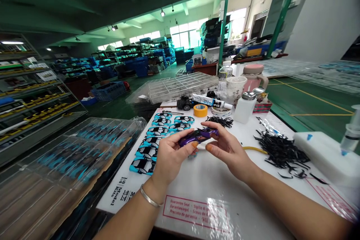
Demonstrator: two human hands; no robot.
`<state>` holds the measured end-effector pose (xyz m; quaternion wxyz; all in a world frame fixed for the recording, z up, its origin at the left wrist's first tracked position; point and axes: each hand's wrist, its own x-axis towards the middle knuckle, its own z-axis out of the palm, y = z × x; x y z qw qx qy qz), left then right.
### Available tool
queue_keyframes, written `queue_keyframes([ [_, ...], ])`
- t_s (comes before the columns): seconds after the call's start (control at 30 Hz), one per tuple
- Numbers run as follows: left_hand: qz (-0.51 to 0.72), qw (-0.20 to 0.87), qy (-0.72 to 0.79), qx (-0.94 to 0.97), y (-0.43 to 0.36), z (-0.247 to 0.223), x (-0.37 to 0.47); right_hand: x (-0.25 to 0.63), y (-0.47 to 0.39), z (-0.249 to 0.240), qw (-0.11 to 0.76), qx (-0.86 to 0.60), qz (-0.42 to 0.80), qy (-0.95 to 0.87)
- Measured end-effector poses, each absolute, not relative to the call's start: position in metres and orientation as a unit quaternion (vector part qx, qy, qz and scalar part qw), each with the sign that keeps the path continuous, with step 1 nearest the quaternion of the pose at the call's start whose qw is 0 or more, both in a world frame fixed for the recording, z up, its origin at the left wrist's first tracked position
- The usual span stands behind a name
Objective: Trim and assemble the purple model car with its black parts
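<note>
Between my two hands, above the white table (194, 180), is a purple toy car body (199, 136) with dark window parts. My left hand (173, 153) grips its left end, with fingers behind and thumb in front. My right hand (225, 146) curls round its right end, fingertips on top and the thumb just below. Beyond and left of my left hand, light-blue and black car bodies (144, 151) lie in rows. A loose pile of black strips (281, 150) lies to the right of my right hand, and a smaller pile (219, 121) lies behind it.
Orange tape (200, 110), a glue tube (210, 101), a white pump bottle (245, 108) and a pink jug (253, 78) stand at the back. A white foam block (326, 153) with a syringe (351, 131) is on the right. Clear trays (73, 157) of blue parts lie left.
</note>
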<state>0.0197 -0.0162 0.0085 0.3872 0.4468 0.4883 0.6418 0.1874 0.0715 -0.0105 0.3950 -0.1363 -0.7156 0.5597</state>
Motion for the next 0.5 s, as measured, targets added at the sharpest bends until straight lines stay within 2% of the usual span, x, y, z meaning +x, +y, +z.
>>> queue_keyframes([
  [0.23,0.647,0.459,0.447,0.413,-0.0158,0.0113,0.0166,0.1896,0.0701,-0.0087,0.398,-0.133,0.529,-0.737],
  [0.5,0.654,0.479,0.432,0.396,-0.0167,0.0136,0.0179,0.1915,0.0664,-0.0051,0.405,-0.144,0.503,-0.75],
])
